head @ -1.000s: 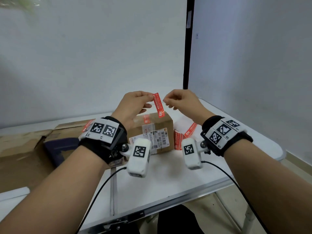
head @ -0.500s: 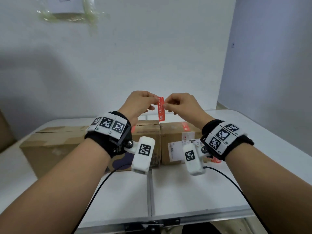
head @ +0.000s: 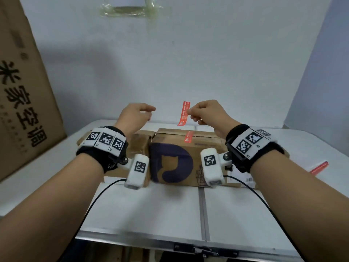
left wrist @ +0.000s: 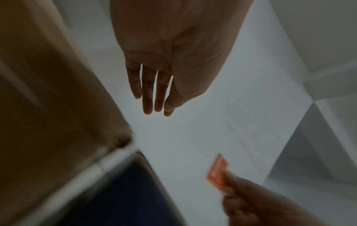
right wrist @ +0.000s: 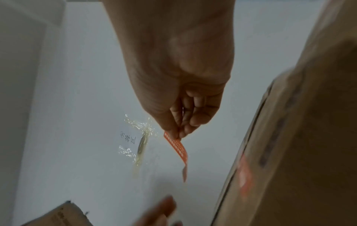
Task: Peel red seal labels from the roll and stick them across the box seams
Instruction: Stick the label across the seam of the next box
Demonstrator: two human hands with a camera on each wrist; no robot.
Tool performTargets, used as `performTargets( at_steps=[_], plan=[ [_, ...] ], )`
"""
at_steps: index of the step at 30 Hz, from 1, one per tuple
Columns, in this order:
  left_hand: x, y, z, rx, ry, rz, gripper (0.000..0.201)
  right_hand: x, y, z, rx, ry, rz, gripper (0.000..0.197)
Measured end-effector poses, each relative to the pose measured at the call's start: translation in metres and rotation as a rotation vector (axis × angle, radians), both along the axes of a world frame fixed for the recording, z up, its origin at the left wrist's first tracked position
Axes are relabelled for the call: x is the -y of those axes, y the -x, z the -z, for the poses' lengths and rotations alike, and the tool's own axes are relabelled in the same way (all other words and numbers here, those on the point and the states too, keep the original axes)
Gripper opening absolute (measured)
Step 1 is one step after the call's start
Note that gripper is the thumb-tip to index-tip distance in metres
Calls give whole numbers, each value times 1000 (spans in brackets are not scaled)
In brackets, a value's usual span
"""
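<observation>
My right hand (head: 190,111) pinches a red seal label (head: 184,113) by its upper part, and the strip hangs in the air above the brown box with a purple logo (head: 171,163). The right wrist view shows the same label (right wrist: 178,149) dangling from thumb and forefinger. One red label (head: 188,137) is stuck over that box's front top edge. My left hand (head: 146,112) hovers to the left of the label with relaxed fingers (left wrist: 148,91), holding nothing. A second brown box (head: 138,140) stands against the first box's left side.
A large printed carton (head: 20,91) leans at the far left. A red strip of labels (head: 319,167) lies on the white table (head: 151,210) at the right. Plastic film is taped to the wall (head: 130,8) behind.
My left hand has let go of the label and drawn away to the left; the right hand alone holds it. The view has swung left, bringing the purple-logo box to the centre.
</observation>
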State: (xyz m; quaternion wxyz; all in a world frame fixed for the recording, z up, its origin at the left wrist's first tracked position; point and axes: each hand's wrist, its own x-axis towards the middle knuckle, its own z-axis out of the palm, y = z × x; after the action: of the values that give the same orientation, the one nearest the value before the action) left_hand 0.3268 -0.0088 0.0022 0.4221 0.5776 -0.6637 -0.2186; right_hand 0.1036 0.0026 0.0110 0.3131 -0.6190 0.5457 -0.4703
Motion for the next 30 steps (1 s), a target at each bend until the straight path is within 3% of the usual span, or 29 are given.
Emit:
performTargets(
  at_steps=[5,9,14,18,23,30],
  plan=[
    [9,-73,16,393,-130,-111,29,7,-32,-4,337,-153,-143,5],
    [5,-95,30,582,-237,-86,43,13,-60,1,425,-211,-178,5],
    [28,-106,54,635,-208,-112,79,16,-97,14,405,-223,-225,6],
    [-1,-89,41,699,-290,-231,51,16,-125,19,370,-220,-263,8],
    [-4,-91,44,792,-236,-257,48,17,-154,28,307,-166,-261,9],
    [0,-122,47,588,-161,-8,41,26,-165,43,206,-128,-180,14]
  ],
)
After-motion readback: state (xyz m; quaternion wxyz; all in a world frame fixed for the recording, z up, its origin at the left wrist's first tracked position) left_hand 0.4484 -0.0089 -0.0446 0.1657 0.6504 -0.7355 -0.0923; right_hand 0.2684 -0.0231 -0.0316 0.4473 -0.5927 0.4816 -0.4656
